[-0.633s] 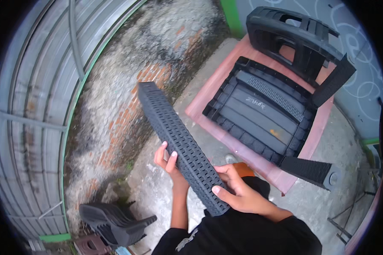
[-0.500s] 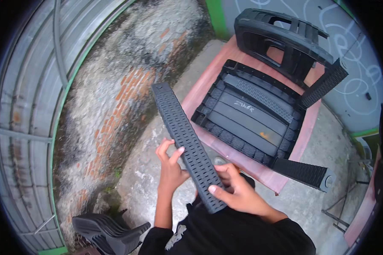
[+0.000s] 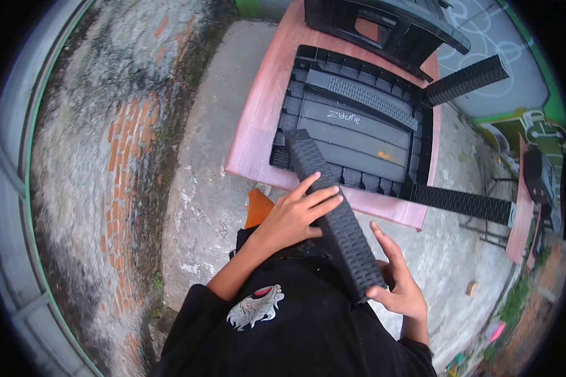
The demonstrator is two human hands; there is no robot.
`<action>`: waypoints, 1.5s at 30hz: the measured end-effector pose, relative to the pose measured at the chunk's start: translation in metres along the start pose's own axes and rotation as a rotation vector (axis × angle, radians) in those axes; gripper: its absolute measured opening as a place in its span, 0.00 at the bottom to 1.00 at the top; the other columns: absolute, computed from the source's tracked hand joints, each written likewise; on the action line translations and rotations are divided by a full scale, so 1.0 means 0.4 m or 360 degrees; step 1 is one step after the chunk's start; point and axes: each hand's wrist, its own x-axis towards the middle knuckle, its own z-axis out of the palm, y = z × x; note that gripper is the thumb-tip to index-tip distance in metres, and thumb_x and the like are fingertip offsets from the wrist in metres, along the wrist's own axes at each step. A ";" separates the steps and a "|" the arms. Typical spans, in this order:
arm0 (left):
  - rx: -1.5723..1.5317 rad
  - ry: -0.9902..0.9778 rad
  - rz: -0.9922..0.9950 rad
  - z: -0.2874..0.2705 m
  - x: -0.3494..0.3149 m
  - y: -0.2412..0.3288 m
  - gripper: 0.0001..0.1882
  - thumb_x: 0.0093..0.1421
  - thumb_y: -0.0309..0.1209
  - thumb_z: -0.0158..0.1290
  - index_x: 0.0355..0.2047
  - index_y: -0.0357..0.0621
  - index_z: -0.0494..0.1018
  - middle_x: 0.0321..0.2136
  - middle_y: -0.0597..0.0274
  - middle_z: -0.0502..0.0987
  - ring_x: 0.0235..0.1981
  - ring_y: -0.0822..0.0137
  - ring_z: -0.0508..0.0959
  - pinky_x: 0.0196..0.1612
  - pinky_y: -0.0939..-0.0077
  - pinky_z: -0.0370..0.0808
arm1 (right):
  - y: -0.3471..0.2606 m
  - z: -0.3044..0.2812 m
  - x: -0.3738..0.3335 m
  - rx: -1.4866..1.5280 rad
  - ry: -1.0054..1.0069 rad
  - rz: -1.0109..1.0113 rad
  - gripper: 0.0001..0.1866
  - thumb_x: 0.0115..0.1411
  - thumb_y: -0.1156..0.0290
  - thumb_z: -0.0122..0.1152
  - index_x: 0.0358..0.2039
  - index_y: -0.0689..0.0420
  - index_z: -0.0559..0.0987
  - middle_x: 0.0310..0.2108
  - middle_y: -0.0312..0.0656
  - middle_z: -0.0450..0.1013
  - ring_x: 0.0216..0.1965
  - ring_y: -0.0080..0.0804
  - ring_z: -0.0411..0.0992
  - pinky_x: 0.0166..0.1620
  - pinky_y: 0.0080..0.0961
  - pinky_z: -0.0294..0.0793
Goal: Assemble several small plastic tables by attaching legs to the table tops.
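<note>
I hold a long black plastic table leg [image 3: 343,229] with a woven-textured side facing up, tilted across my front. My left hand [image 3: 302,210] is closed round its middle, fingers over the top. At its near end, the thumb of my right hand [image 3: 399,279] presses on the leg, while the index finger stretches away from it. The leg's far end overlaps the near left corner of a black tabletop [image 3: 358,151], which lies underside up. Two similar legs stick out from its right corners, a far leg [image 3: 468,80] and a near leg [image 3: 465,205].
The tabletop lies on a pinkish wooden table [image 3: 255,141]. Behind it a black plastic piece of furniture [image 3: 396,41] with cut-outs rests on the same table. A rough wall with exposed bricks [image 3: 129,135] runs along the left. Something orange [image 3: 258,208] shows beside my left forearm.
The leg has turned about its length, from a slotted face up to the woven face, and its far end now overlaps the tabletop. My left hand has shifted over its top. The view has shifted.
</note>
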 end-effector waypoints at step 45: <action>-0.0853 -0.0183 0.0216 -0.310 0.154 -0.367 0.38 0.46 0.43 0.66 0.55 0.46 0.64 0.47 0.51 0.75 0.47 0.51 0.77 0.51 0.63 0.72 | -0.451 0.323 0.543 -0.0661 0.0937 0.0153 0.24 0.61 0.50 0.54 0.42 0.61 0.70 0.29 0.41 0.72 0.22 0.28 0.75 0.22 0.20 0.78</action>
